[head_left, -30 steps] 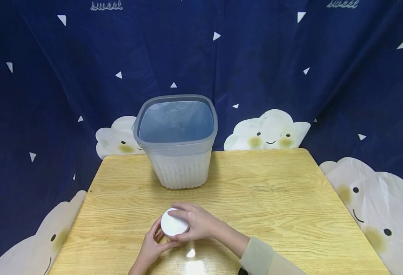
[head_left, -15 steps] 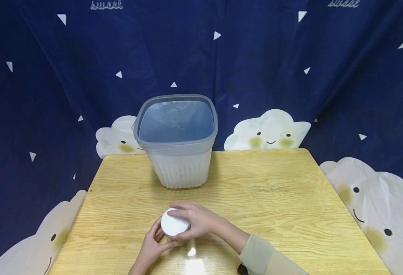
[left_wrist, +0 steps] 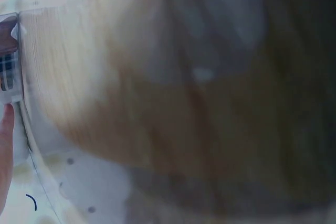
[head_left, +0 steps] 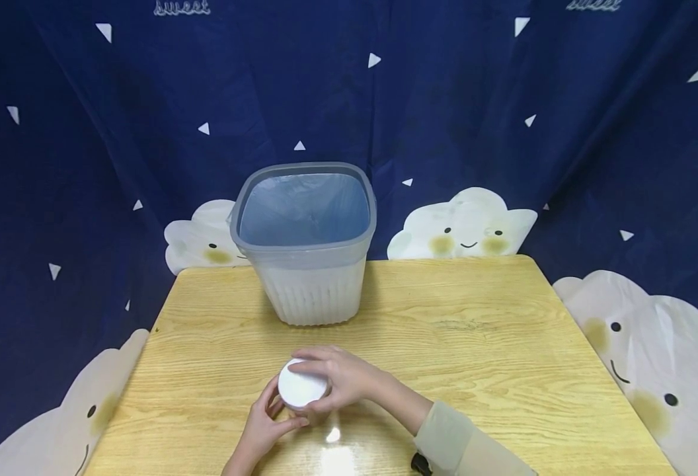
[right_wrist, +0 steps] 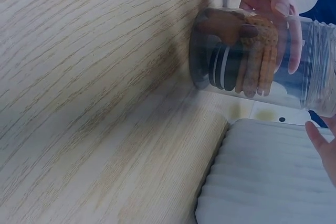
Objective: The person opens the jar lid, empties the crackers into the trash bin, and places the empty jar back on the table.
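Note:
A clear jar (right_wrist: 252,59) with a round white lid (head_left: 292,389) stands at the front of the table, and biscuits (right_wrist: 257,56) show through its wall in the right wrist view. My left hand (head_left: 261,423) grips the jar's body from the left, with thumb and fingers spread around it. From the right, my right hand (head_left: 346,381) holds the lid, fingers at its far edge and thumb at its near edge. In the left wrist view only a slice of the jar (left_wrist: 8,61) and a finger (left_wrist: 5,156) show; much of that view is blurred.
Behind the jar, a whitish ribbed bin (head_left: 319,291) with a grey rim and a bag liner stands on the wooden table (head_left: 456,344). A dark blue curtain (head_left: 444,119) with cloud prints surrounds the table's back and sides.
My right hand and sleeve have shifted very slightly toward the back of the table, still on the lid. My left hand and the jar stay in place.

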The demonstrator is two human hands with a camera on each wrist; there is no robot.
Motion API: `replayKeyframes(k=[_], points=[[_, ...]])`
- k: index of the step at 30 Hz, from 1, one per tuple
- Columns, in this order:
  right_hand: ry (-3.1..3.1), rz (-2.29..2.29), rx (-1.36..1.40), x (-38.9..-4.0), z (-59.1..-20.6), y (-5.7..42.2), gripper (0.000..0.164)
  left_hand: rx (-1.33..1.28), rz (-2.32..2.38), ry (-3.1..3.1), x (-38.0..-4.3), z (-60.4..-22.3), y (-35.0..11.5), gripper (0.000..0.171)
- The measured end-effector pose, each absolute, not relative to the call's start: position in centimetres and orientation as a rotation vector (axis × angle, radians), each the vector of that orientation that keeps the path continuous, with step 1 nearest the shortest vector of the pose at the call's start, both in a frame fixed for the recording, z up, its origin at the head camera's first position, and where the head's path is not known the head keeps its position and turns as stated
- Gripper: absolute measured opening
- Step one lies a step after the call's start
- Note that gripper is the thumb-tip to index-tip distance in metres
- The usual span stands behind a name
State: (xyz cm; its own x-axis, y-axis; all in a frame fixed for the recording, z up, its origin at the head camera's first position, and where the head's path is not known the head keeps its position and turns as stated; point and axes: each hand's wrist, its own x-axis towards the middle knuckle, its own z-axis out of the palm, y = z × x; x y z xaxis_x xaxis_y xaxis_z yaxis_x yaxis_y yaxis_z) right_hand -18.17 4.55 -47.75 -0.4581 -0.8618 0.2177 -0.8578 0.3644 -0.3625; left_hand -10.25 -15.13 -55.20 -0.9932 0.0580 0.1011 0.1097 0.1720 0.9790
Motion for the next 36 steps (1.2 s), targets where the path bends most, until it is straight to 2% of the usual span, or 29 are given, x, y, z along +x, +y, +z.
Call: replayKeyframes(k=[19,29,36], points=[[2.671,-0.696,-1.599,-18.6,-47.2,5.5,0.067,-0.143,-2.006,-2.376,-10.3,-54.9,-15.1,0.084],[2.702,-0.699,-1.528,-19.0,-47.1,6.3,0.068,-0.112,-2.004,-2.381,-10.9,-57.3,-15.4,0.086],[2.727,-0.746,-1.486,-19.2,-47.1,7.1,0.068,-0.163,-2.000,-2.362,-10.9,-57.6,-15.6,0.085]])
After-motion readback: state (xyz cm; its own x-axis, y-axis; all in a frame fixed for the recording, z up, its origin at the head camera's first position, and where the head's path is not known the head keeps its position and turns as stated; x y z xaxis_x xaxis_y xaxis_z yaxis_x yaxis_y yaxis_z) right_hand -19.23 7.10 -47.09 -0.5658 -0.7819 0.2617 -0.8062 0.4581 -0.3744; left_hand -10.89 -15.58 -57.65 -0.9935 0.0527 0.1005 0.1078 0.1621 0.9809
